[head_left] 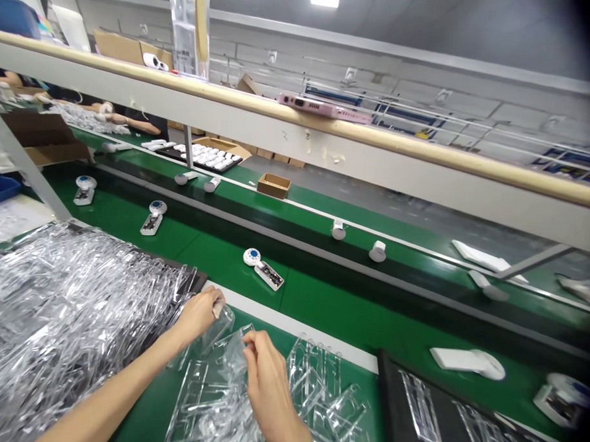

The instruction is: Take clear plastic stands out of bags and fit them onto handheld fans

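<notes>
Pinch grip, both sides

Left hand [199, 313]: fingertips closed on clear part [225, 322], which sits just right of the grip. Right hand [270, 388]: thumb and forefinger pinching clear piece [237, 349], mostly left of the fingertips, over loose parts [230, 415].

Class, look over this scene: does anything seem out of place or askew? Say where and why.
A pink phone seems out of place, perched on the narrow rail above the green belt, where it might fall. Clear plastic parts beside the right hand lie jumbled, perhaps normally.
</notes>
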{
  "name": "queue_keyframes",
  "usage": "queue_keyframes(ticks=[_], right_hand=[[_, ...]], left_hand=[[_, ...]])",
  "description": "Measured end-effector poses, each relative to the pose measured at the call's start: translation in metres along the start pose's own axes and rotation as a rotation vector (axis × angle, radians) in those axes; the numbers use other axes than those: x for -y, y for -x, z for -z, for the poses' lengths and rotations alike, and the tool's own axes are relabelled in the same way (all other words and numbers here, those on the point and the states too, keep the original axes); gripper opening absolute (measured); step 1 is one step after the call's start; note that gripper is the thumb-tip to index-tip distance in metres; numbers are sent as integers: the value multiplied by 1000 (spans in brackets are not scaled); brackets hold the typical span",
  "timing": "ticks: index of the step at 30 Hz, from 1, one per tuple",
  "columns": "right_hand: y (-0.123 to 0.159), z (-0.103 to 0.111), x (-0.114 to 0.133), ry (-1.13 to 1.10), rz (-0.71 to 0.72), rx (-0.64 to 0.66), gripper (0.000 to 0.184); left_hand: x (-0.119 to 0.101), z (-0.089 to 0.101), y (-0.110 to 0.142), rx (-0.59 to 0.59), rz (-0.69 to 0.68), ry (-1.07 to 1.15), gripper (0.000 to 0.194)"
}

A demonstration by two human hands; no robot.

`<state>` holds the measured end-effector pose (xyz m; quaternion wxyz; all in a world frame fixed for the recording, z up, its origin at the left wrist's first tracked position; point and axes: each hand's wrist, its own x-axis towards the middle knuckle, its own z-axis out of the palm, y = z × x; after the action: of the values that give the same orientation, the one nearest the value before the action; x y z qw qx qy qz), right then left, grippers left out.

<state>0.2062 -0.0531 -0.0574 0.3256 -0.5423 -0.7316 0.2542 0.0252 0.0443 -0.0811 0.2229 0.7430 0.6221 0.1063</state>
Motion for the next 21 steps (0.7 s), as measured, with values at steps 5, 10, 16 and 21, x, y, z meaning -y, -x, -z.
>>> queue_keyframes(ticks=[5, 10, 16, 21], right_hand=[[-11, 15, 11, -1, 92, 75, 25], [-21, 32, 21, -81, 95, 55, 24], [-36, 35, 23, -200, 62, 14, 23], [-54, 15, 28, -567, -58, -67, 14]], left_hand=[[-17, 33, 31, -70, -148, 273, 22], [-29, 58, 53, -185, -205, 453, 22], [-42, 61, 53, -149, -142, 781, 14], [-66, 42, 48, -13, -74, 1098, 17]])
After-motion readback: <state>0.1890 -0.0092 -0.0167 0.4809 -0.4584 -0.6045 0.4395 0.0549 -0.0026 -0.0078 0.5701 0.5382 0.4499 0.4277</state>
